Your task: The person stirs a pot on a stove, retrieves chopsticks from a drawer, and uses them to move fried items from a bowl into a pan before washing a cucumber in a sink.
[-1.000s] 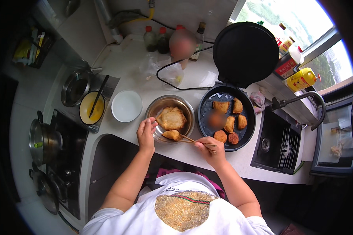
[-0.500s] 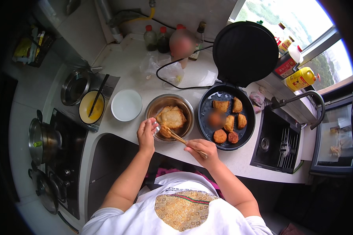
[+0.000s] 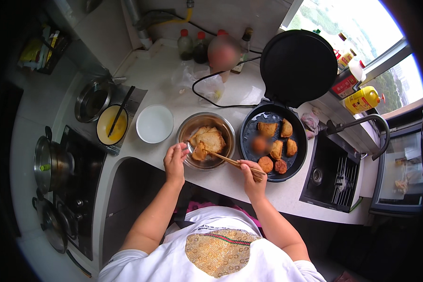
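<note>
My right hand holds a pair of wooden chopsticks that slant left into a steel bowl. Their tips are at a small browned piece of food by the near left side of the bowl. Larger flat, golden-brown fried pieces lie behind it in the bowl. My left hand is at the bowl's near left rim, fingers curled against the edge. To the right, an electric griddle pan has several browned pieces in it; a blurred patch hides part of one.
A white bowl stands left of the steel bowl. Beyond it are a bowl of yellow liquid with dark chopsticks, a steel pan and a hob. The griddle's raised black lid, bottles and a black sink surround the counter.
My right hand has moved slightly right and down. The small piece at the chopstick tips has shifted a little and stands more upright. The whole view has tilted slightly.
</note>
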